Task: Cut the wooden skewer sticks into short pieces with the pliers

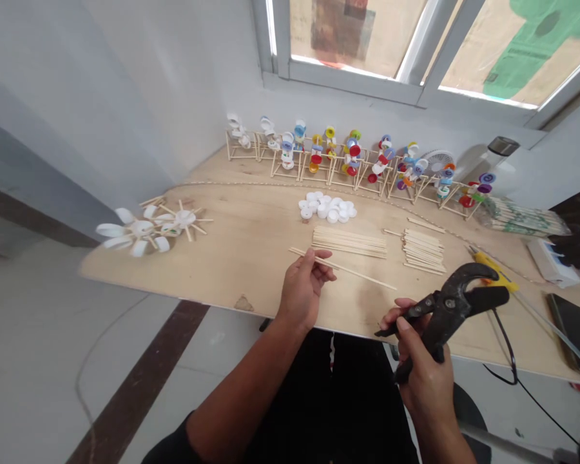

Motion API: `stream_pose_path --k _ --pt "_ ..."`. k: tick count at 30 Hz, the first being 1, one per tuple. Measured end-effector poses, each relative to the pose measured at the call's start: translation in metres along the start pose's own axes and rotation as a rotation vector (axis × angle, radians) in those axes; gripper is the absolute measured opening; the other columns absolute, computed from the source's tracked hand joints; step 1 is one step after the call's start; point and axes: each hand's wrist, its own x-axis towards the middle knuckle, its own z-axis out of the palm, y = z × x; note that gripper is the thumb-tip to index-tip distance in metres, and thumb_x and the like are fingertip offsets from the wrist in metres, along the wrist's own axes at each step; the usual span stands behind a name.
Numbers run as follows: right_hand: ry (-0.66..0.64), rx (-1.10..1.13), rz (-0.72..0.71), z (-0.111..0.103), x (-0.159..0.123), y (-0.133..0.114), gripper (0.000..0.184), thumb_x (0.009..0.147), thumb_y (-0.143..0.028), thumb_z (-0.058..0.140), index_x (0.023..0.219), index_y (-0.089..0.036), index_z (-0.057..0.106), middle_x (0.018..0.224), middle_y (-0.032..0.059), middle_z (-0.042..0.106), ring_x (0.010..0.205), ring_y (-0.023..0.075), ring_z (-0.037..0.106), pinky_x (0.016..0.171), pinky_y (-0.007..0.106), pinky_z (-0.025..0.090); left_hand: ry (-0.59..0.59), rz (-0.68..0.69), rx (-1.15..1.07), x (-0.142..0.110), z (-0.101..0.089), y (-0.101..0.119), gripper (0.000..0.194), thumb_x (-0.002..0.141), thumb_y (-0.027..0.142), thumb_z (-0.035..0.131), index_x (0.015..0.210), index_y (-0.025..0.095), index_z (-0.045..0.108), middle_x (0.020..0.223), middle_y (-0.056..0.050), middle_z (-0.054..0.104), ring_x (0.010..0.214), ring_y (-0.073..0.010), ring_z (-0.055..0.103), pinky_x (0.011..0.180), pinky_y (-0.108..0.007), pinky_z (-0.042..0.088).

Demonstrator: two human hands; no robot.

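My left hand is closed in a pinch on thin wooden sticks, which stick out on both sides of the fingers above the table. My right hand is wrapped round the handles of black pruning shears, whose jaws stand apart with nothing between them. Just beyond my left hand lies a row of long wooden sticks. Shorter cut sticks are piled to its right. Behind the long sticks sits a cluster of white bottle caps.
Stick frames bearing coloured caps line the wall. White cap wheels lie at the left end of the table. On the right are a yellow glue gun, a power strip, a dark phone and bagged sticks.
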Motion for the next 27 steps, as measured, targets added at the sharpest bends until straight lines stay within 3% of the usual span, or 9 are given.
stream_pose_path --k 7,10,16,21,24,27 --pt "-0.321 -0.249 0.061 0.009 -0.006 0.000 0.022 0.077 -0.036 0.057 0.090 -0.019 0.059 0.080 0.0034 0.061 0.073 0.0185 0.056 0.066 0.028 0.045 0.056 0.091 0.046 -0.011 0.009 -0.015 0.028 0.078 0.039 0.054 0.081 0.011 0.062 0.055 0.001 0.053 0.055 -0.0084 0.053 0.060 -0.022 0.042" --pt "-0.372 -0.293 0.114 0.008 -0.007 0.002 0.025 0.077 -0.038 0.057 0.091 -0.018 0.060 0.080 0.0048 0.062 0.075 0.0203 0.058 0.063 0.027 0.047 0.082 0.149 0.077 -0.012 0.011 -0.016 0.029 0.079 0.039 0.053 0.080 0.012 0.062 0.056 0.001 0.055 0.056 -0.0085 0.054 0.062 -0.022 0.042" --pt "-0.414 -0.260 0.202 0.005 -0.016 0.012 0.030 0.077 -0.039 0.057 0.099 -0.018 0.057 0.075 0.0017 0.058 0.076 0.0195 0.058 0.068 0.027 0.046 0.111 0.238 0.128 -0.012 0.011 -0.017 0.028 0.080 0.039 0.051 0.081 0.013 0.062 0.058 0.000 0.056 0.059 -0.0095 0.055 0.065 -0.024 0.044" --pt "-0.394 -0.213 0.296 0.008 -0.023 0.016 0.032 0.075 -0.040 0.058 0.097 -0.017 0.059 0.074 0.0031 0.059 0.075 0.0208 0.058 0.066 0.029 0.046 0.106 0.234 0.081 -0.014 0.010 -0.015 0.027 0.081 0.037 0.050 0.081 0.013 0.062 0.058 0.000 0.056 0.058 -0.0090 0.055 0.065 -0.024 0.044" --pt "-0.335 -0.182 0.268 0.009 -0.022 0.012 0.030 0.076 -0.040 0.058 0.095 -0.017 0.059 0.074 0.0032 0.061 0.078 0.0213 0.059 0.067 0.029 0.047 0.101 0.202 0.044 -0.016 0.010 -0.013 0.027 0.080 0.037 0.051 0.080 0.012 0.061 0.057 0.001 0.055 0.057 -0.0089 0.054 0.064 -0.023 0.043" --pt "-0.260 -0.201 0.175 0.007 -0.015 0.006 0.028 0.073 -0.038 0.061 0.094 -0.018 0.061 0.088 0.0059 0.065 0.084 0.0223 0.059 0.074 0.032 0.046 0.089 0.166 0.040 -0.019 0.010 -0.012 0.026 0.079 0.037 0.053 0.081 0.013 0.062 0.056 0.001 0.056 0.058 -0.0092 0.055 0.065 -0.023 0.043"
